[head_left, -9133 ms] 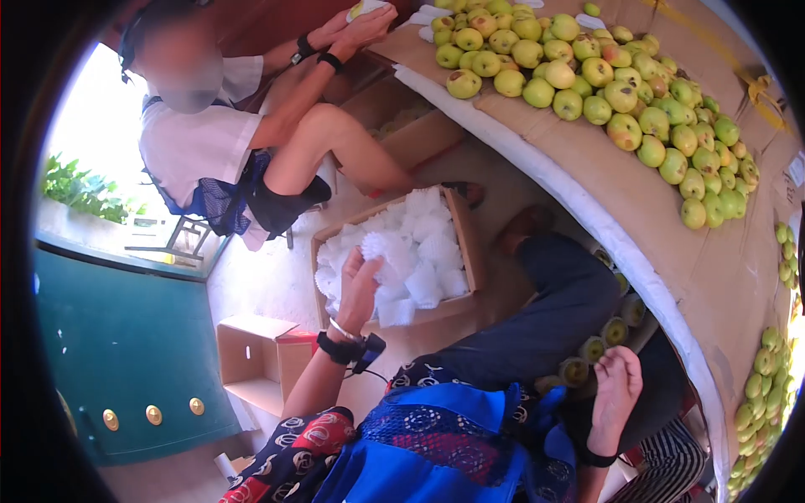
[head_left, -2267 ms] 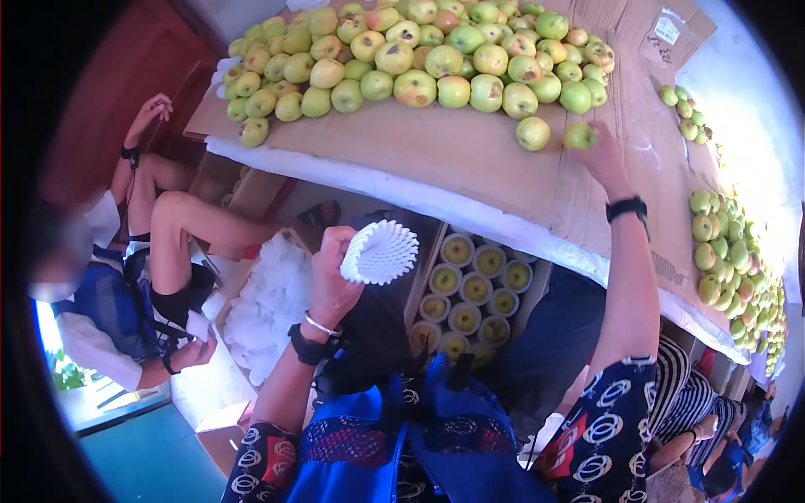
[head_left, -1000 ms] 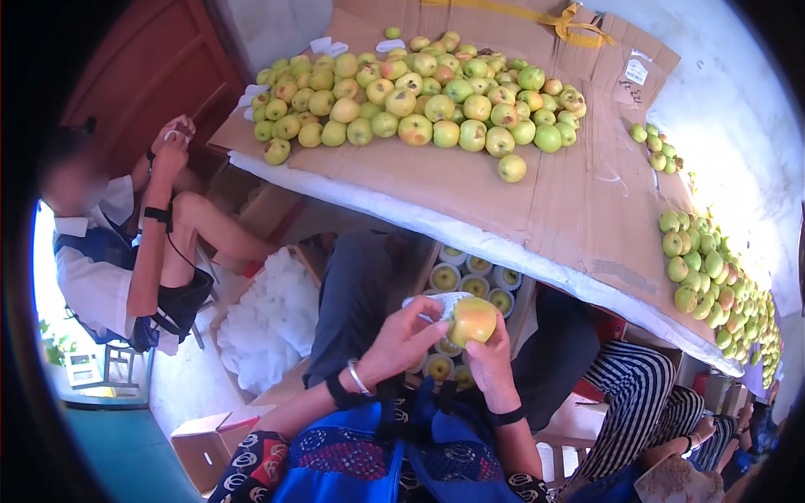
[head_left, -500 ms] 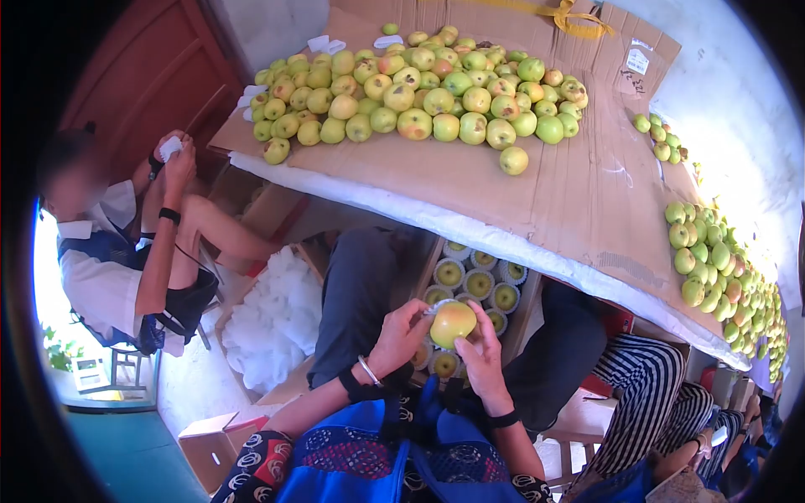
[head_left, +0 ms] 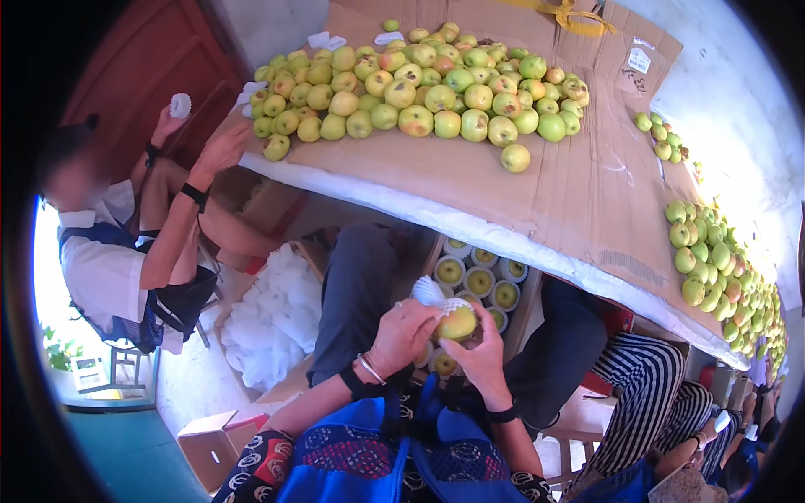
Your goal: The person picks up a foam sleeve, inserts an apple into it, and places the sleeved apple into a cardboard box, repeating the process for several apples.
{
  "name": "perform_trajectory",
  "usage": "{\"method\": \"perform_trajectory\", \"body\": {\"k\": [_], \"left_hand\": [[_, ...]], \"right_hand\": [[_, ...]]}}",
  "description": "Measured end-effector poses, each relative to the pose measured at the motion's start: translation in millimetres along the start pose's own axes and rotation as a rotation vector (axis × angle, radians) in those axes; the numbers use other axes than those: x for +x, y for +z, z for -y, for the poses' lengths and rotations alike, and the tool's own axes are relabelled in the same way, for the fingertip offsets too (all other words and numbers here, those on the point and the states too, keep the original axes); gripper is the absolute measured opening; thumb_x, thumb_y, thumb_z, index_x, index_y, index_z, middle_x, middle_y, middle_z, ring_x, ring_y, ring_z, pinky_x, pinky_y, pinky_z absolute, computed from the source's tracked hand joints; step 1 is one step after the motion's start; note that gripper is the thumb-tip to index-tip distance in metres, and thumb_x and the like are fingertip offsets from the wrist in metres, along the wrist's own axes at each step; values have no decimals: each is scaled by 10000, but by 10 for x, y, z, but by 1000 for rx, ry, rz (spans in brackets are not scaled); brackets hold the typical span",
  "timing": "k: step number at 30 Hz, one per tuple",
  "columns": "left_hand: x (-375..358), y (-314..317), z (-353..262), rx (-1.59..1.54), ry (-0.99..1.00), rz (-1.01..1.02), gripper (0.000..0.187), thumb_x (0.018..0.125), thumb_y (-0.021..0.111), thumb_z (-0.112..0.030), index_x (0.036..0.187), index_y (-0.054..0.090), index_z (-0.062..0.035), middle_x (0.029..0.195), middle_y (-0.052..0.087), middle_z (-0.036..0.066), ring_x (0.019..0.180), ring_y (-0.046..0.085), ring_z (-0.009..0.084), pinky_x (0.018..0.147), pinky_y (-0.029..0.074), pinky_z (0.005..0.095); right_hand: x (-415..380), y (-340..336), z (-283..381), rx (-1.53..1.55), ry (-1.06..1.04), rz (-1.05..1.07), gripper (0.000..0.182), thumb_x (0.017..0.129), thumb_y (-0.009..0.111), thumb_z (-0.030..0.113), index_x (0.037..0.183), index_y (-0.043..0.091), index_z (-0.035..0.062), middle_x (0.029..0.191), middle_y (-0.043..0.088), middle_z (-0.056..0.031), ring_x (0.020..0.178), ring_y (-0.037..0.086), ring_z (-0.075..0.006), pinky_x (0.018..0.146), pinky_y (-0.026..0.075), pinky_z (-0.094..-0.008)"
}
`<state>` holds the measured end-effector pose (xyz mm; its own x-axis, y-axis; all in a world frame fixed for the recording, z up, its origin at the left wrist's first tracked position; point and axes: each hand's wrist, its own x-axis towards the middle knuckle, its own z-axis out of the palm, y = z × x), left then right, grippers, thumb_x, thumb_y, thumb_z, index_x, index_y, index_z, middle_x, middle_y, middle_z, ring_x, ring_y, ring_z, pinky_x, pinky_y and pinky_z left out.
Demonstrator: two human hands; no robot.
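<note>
In front of my lap, my right hand (head_left: 480,350) is closed around a yellow-green apple (head_left: 459,324). A white foam net sleeve (head_left: 430,292) covers the apple's upper left part and stands up beyond it. The fingers of my left hand (head_left: 404,334) pinch the sleeve against the fruit; some fingertips are hidden. Below my hands is a box with rows of apples (head_left: 479,282) in foam nets. To the left of my legs, a carton holds a heap of white foam nets (head_left: 275,323).
A pile of loose apples (head_left: 415,96) lies on the cardboard-covered table (head_left: 579,193); more apples (head_left: 713,260) lie at the right. On the left sits another person (head_left: 105,260), one hand holding a foam net, the other reaching to the table. A person in striped trousers (head_left: 641,386) sits at my right.
The foam net now stretches over part of the apple, where before the apple was mostly bare. At left, the co-worker's hands have parted, one raised with a net, one extended to the table.
</note>
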<state>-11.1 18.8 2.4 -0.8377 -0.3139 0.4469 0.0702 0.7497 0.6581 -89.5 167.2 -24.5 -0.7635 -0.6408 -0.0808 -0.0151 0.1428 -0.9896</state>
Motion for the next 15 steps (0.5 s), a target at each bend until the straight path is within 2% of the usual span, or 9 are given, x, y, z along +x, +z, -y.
{"method": "perform_trajectory", "body": {"k": [2, 4, 6, 7, 9, 10, 12, 13, 15], "left_hand": [[-32, 44, -21, -30, -6, 10, 105, 768, 622, -76, 848, 559, -47, 741, 551, 117, 674, 549, 308, 594, 446, 386], [-31, 63, -60, -40, -9, -3, 102, 779, 610, -66, 856, 548, -41, 729, 543, 105, 671, 554, 285, 592, 445, 364], [1, 47, -154, -282, -273, -33, 103, 803, 584, -23, 891, 533, -35, 732, 521, 96, 651, 532, 230, 596, 432, 315], [4, 50, -150, -275, -271, -37, 103, 803, 584, -23, 891, 533, -35, 732, 521, 96, 651, 532, 230, 596, 432, 315], [2, 58, -145, -273, -168, -33, 133, 806, 572, -3, 928, 521, -21, 821, 521, 94, 690, 530, 183, 607, 438, 280], [-4, 66, -138, -275, -172, -30, 133, 806, 572, -3, 928, 521, -21, 821, 521, 94, 690, 530, 183, 607, 438, 280], [-15, 106, -146, -262, -252, -18, 200, 787, 590, 8, 972, 515, -11, 908, 516, 99, 735, 545, 172, 622, 454, 265], [-27, 118, -146, -264, -255, -15, 200, 787, 590, 8, 972, 515, -11, 908, 516, 99, 735, 545, 172, 622, 454, 265], [-27, 108, -121, -307, -235, 29, 251, 767, 609, 15, 1001, 518, -1, 952, 519, 103, 763, 557, 173, 644, 472, 267]], "right_hand": [[27, -10, 105, -326, -187, -191, 720, 607, 780, 80, 1223, 417, -7, 1133, 469, -116, 1048, 509, -191, 881, 447, -303], [44, 38, 116, -262, -205, -240, 684, 591, 781, 83, 1170, 429, -6, 1113, 480, -126, 1034, 511, -189, 867, 445, -299], [60, 55, 151, -212, -236, -298, 652, 599, 790, 143, 1131, 440, 3, 1083, 504, -138, 989, 531, -250, 851, 431, -341], [72, 67, 103, -207, -241, -295, 652, 599, 790, 143, 1131, 440, 3, 1083, 504, -138, 989, 531, -250, 851, 431, -341], [99, 89, 85, 186, -70, -247, 624, 640, 775, 99, 1140, 413, 11, 1096, 494, -111, 1004, 524, -192, 865, 431, -310], [92, 99, 65, 185, -65, -248, 624, 640, 775, 99, 1140, 413, 11, 1096, 494, -111, 1004, 524, -192, 865, 431, -310], [67, 96, 20, 388, -36, -236, 599, 674, 751, 47, 1149, 387, 19, 1108, 483, -93, 1021, 509, -152, 881, 427, -283], [67, 92, -21, 389, -39, -235, 571, 690, 714, -20, 1150, 379, 23, 1115, 481, -94, 1030, 511, -157, 887, 429, -286], [43, 108, -24, 467, -23, -257, 550, 703, 701, -20, 1148, 381, 22, 1115, 484, -93, 1031, 512, -156, 885, 433, -291]]}}
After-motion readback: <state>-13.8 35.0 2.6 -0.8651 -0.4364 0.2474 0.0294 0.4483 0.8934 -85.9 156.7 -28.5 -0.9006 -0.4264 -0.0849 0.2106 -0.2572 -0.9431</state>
